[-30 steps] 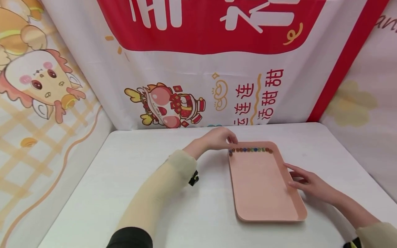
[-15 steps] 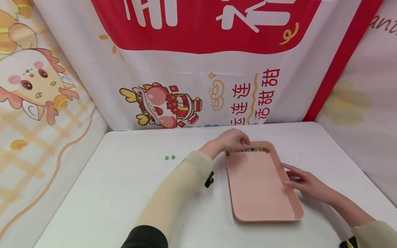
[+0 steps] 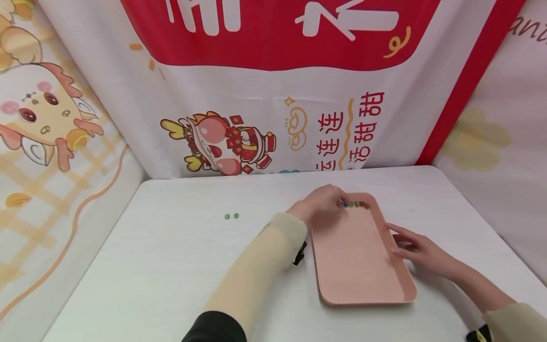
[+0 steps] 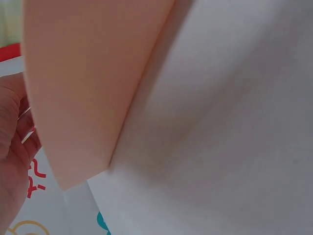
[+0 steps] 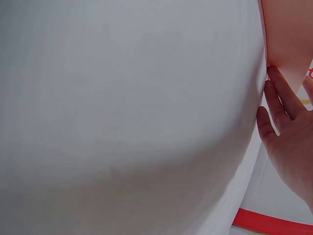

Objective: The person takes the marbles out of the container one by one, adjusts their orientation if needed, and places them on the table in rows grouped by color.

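Far left, we're seeing a cartoon cloth (image 3: pixel 55 109) hanging beside the white table (image 3: pixel 149 261). Next, two green marbles (image 3: pixel 236 215) are lying on the table, just beside each other, well apart from the tray (image 3: pixel 359 261). A beige sleeve (image 3: pixel 256 261) is leading up to the left hand (image 3: pixel 324 202), which is reaching over the tray's far left corner; its fingertips are hiding, so we're not able to tell if it's gripping anything. The tray is lying flat, right of the table's middle. Inside, along its far end, marbles (image 3: pixel 356 204), brown, green and blue, are forming a row, emerging right of that hand. On the right, we're seeing the right hand (image 3: pixel 419 249) touching the tray's right side, fingers extending, grasping nothing.
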Demonstrator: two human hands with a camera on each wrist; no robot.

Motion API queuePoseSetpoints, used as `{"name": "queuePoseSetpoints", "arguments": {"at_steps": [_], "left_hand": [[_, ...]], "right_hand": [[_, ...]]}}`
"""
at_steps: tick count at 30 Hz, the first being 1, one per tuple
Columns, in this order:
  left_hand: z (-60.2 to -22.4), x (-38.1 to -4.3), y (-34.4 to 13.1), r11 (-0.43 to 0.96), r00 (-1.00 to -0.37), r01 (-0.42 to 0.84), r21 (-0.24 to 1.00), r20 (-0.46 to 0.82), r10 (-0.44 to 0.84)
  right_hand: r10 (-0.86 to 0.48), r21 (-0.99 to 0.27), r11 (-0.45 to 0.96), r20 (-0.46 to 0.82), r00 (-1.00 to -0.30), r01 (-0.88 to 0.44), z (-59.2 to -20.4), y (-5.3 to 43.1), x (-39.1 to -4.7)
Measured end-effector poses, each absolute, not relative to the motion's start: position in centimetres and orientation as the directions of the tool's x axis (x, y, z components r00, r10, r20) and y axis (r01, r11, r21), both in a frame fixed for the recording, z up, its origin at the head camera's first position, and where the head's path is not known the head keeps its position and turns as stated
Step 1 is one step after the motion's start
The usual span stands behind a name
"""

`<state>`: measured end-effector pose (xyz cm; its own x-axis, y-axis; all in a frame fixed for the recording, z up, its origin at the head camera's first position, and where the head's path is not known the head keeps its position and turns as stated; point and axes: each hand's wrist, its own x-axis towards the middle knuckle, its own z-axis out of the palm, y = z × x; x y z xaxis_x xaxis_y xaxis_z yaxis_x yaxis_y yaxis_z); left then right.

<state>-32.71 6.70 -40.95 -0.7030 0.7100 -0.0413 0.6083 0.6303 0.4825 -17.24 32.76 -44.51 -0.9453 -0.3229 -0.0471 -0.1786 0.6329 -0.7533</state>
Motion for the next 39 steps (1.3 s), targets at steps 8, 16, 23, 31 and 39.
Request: {"name": "queuePoseSetpoints", "arguments": {"at_steps": [8,16,23,31,39], "left_hand": [[-41.9,-33.1,7.1,0.654,-0.706,0.625,0.426,-0.050,0.707],[-42.1,-33.8,7.0,0.634,-0.677,0.685,0.359,-0.010,0.736],[-42.3,-33.6,7.0,0.627,-0.676,0.671,0.397,-0.021,0.737],[-42.4,-33.4,6.7,0.648,-0.690,0.639,0.413,-0.063,0.721],[-42.3,-33.0,6.7,0.649,-0.677,0.654,0.389,-0.081,0.731]], "right_hand": [[-0.318,-0.756,0.634,-0.064,-0.946,-0.162,-44.5,32.8,-17.3],[-0.332,-0.750,0.630,-0.023,-0.943,-0.203,-44.6,32.9,-17.4],[-0.328,-0.756,0.624,-0.025,-0.944,-0.197,-44.5,32.7,-17.3],[-0.315,-0.755,0.632,-0.044,-0.948,-0.174,-44.6,32.7,-17.3],[-0.316,-0.758,0.631,-0.056,-0.947,-0.166,-44.5,32.6,-17.2]]}}
